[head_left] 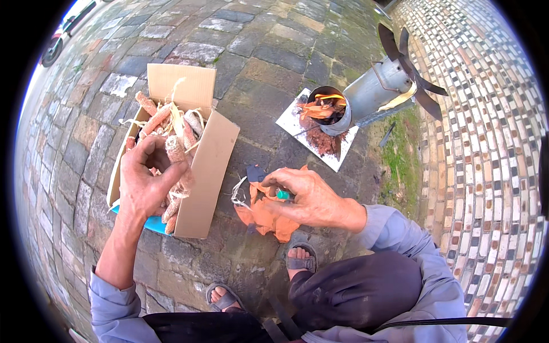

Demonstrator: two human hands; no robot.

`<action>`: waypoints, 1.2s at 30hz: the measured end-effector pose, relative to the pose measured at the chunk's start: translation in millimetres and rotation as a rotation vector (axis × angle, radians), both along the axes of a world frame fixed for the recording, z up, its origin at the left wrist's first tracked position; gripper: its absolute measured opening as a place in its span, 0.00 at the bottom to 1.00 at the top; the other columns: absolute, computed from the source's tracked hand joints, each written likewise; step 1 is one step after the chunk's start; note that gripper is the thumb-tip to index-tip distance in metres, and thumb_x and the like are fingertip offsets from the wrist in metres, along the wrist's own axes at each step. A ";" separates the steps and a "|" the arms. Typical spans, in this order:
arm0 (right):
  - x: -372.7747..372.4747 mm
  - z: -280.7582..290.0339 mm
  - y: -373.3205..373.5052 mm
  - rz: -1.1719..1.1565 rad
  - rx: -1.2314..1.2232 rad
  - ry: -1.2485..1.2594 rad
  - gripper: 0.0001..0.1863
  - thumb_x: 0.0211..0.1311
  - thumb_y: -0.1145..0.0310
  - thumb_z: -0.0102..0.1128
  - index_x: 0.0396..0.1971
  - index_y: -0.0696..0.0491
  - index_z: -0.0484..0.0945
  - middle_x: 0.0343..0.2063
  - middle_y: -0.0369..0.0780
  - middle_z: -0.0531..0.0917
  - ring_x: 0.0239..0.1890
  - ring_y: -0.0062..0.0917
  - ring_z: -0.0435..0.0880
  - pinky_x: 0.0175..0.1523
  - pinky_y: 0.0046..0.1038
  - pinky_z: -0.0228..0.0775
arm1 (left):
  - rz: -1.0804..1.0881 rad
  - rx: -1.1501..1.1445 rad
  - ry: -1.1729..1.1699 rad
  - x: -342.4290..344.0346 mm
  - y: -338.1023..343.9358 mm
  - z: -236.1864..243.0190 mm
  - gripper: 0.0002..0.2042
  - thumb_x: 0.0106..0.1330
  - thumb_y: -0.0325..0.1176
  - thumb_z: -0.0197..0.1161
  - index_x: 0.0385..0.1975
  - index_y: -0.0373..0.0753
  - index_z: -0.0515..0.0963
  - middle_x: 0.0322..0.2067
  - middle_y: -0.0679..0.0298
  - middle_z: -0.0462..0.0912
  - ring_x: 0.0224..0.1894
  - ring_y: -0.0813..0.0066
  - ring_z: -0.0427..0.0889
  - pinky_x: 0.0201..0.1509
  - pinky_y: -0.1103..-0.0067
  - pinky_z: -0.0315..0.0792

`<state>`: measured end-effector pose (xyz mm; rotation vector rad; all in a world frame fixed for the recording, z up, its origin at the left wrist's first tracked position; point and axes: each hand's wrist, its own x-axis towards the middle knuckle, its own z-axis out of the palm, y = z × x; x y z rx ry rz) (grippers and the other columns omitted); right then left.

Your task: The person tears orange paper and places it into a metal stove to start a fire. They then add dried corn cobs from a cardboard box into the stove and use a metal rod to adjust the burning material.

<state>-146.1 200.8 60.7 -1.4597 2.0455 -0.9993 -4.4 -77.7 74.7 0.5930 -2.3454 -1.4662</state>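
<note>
My left hand is closed around a pale corncob at an open cardboard box holding several cobs and dry husks. My right hand, fingers curled, holds a small green object, probably a lighter, above torn orange paper on the paving, beside some white strands. Up and right of it stands a metal stove, whose round lower chamber holds dark material, orange paper and what looks like yellow flame. It rests on a white board strewn with brown debris.
Dark fan-like blades top the stove. Stone paving surrounds everything, with a mossy strip at the right beside a curving brick surface. A vehicle's wheel shows at the upper left. My knee and sandalled feet are at the bottom.
</note>
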 end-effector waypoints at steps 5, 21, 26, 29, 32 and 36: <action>8.9 9.2 -7.5 -0.085 -0.089 -0.110 0.24 0.57 0.58 0.73 0.45 0.57 0.74 0.34 0.44 0.83 0.34 0.35 0.84 0.40 0.36 0.76 | 0.150 0.733 0.248 -15.1 45.7 18.0 0.20 0.56 0.30 0.74 0.44 0.27 0.75 0.32 0.59 0.82 0.30 0.76 0.83 0.38 0.79 0.80; -44.9 144.7 54.2 -0.536 -0.409 0.023 0.14 0.60 0.67 0.67 0.42 0.60 0.79 0.31 0.35 0.82 0.29 0.14 0.76 0.32 0.17 0.68 | -0.105 0.794 0.241 -10.3 66.0 15.1 0.14 0.59 0.27 0.73 0.38 0.34 0.73 0.31 0.61 0.83 0.30 0.77 0.85 0.38 0.80 0.83; -149.6 228.0 120.2 -0.855 -0.454 0.447 0.19 0.58 0.62 0.69 0.46 0.58 0.82 0.22 0.28 0.74 0.18 0.07 0.62 0.21 0.14 0.49 | -0.058 0.752 0.129 -5.8 51.9 7.0 0.11 0.61 0.25 0.70 0.39 0.31 0.76 0.32 0.61 0.83 0.32 0.75 0.84 0.39 0.78 0.81; -207.8 252.8 151.0 -0.938 -0.247 0.720 0.22 0.56 0.57 0.71 0.45 0.56 0.84 0.24 0.31 0.79 0.25 0.13 0.71 0.30 0.18 0.61 | -0.030 0.725 0.119 -10.4 52.1 4.9 0.09 0.61 0.26 0.69 0.37 0.32 0.76 0.32 0.62 0.83 0.31 0.76 0.84 0.39 0.79 0.81; -238.7 255.6 158.6 -0.916 -0.084 0.803 0.23 0.55 0.54 0.69 0.45 0.55 0.85 0.25 0.35 0.82 0.29 0.18 0.76 0.35 0.22 0.67 | -0.012 0.723 0.121 -9.4 51.6 5.6 0.09 0.61 0.26 0.70 0.36 0.32 0.76 0.31 0.62 0.83 0.30 0.76 0.84 0.39 0.79 0.81; -252.0 253.1 151.2 -0.939 0.119 0.840 0.23 0.54 0.53 0.68 0.44 0.54 0.85 0.29 0.39 0.85 0.31 0.23 0.82 0.39 0.27 0.72 | -0.010 0.706 0.120 -7.8 50.0 6.0 0.09 0.61 0.26 0.70 0.36 0.33 0.76 0.31 0.62 0.83 0.30 0.76 0.84 0.39 0.79 0.81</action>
